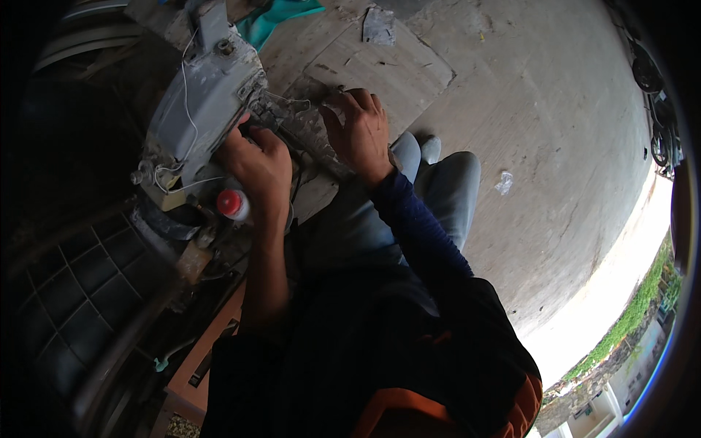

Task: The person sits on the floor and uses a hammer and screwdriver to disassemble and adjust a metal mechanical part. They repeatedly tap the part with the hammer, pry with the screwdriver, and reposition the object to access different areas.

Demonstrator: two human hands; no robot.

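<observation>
A worn grey metal machine (pixel 193 102) stands at the upper left, with a thin white cord (pixel 191 120) looped over its casing. My left hand (pixel 259 160) reaches against the machine's right side, its fingertips partly hidden by the edge and shadow. What those fingers touch or hold does not show. To the right, my right hand (pixel 359 131) is raised above the floor with its fingers curled in toward the thumb. A thin white strand (pixel 292 100) runs from the machine toward this hand; whether the fingers grip it cannot be made out.
A white bottle with a red cap (pixel 232 204) stands beside my left wrist. Green cloth (pixel 274 18) lies behind the machine. An orange-brown frame (pixel 201 358) is at lower left. Clear plastic scrap (pixel 504 182) and a grey scrap (pixel 379 26) lie on the concrete floor (pixel 555 131).
</observation>
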